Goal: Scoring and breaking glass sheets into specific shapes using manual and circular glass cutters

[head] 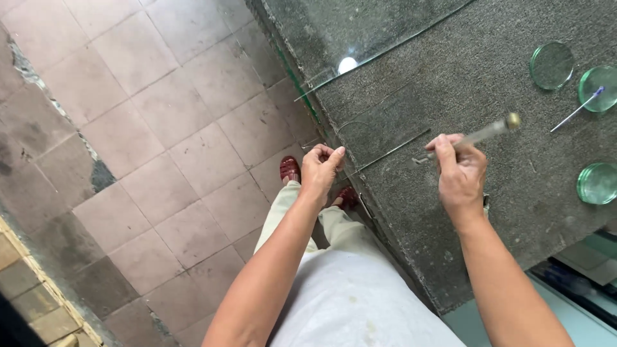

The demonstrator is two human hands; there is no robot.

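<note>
Glass strip point(385, 154) pinched at its near end by my left hand point(319, 168), lying on bench point(450, 77); right hand point(459, 173) clenched round cutter point(479, 133); thin, brittle, sharp-edged, I'd hold by edges; discs point(551, 65) beyond right grip.

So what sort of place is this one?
Probably a glass-cutting workshop: a carpet-covered bench holds a glass sheet and round glass discs, and the right hand holds a slim metal cutter-like tool.
</note>
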